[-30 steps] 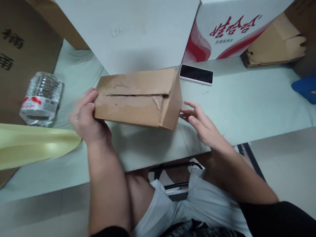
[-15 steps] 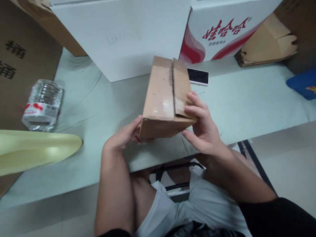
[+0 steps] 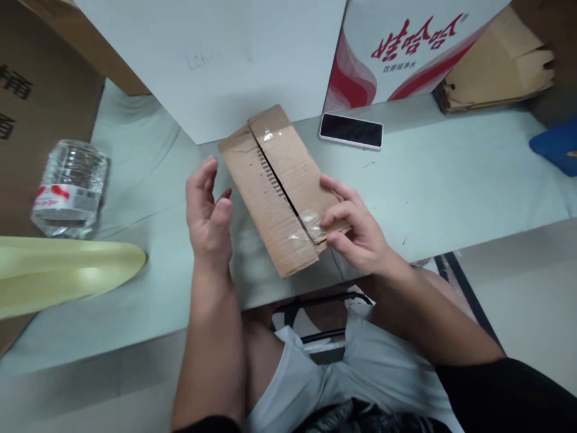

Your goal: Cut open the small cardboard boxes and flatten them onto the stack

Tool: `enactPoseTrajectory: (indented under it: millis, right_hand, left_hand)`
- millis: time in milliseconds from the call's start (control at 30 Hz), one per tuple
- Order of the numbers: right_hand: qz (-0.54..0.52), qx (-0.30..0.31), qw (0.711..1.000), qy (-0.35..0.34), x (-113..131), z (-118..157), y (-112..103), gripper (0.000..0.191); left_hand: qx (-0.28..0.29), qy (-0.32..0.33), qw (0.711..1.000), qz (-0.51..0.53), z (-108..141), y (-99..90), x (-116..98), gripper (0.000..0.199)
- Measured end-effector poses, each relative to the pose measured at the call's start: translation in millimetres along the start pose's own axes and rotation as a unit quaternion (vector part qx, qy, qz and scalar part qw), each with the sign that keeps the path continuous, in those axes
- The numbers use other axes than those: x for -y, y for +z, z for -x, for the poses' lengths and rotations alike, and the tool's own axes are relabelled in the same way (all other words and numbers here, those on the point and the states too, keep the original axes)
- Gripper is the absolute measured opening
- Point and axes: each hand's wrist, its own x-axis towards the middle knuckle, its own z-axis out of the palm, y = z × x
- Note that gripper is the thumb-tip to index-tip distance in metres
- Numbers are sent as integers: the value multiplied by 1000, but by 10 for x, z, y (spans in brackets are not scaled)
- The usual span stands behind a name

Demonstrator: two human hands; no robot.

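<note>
Fingers (image 3: 337,212): right hand (image 3: 362,234) pinches box (image 3: 295,165) corner; left hand (image 3: 208,222) loosely spread, apart.

Materials and finish, as seen

Your cardboard box (image 3: 265,192): matt brown, lightly scuffed and creased, with glossy clear tape (image 3: 309,219) at both ends. Your desk (image 3: 451,180) wears a smooth, faintly wrinkled covering (image 3: 148,162); cloth or plastic, cannot tell. Bottle (image 3: 72,189): clear, ribbed, shiny plastic. Phone (image 3: 351,130): dark, glossy face. White carton (image 3: 225,72): smooth card, low sheen. Yellow object (image 3: 67,264): smooth, plastic-looking, satin. Your shorts (image 3: 392,355): matt, creased cloth.
</note>
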Motion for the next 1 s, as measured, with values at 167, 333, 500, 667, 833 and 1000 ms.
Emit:
enactPoseTrajectory:
  millis: [167, 333, 500, 667, 833, 1000]
  right_hand:
    - [-11, -14, 1000, -19, 7, 8, 42, 27]
    - [-6, -24, 1000, -1, -19, 16, 51, 38]
    - [20, -117, 991, 68, -144, 18, -141, 27]
    - [216, 17, 944, 247, -372, 19, -276, 28]
    - [290, 175, 890, 306, -406, -62, -173, 26]
    - [312, 106, 875, 354, -475, -89, -270, 18]
  left_hand:
    - [72, 111, 988, -74, 34, 127, -79, 65]
    - [87, 107, 986, -97, 26, 84, -64, 55]
    - [77, 108, 988, -82, 24, 43, 3, 57]
    - [78, 132, 987, -53, 6, 11, 54, 51]
    - [87, 113, 989, -44, 5, 25, 44, 45]
    - [87, 100, 991, -32, 16, 71, 68, 48]
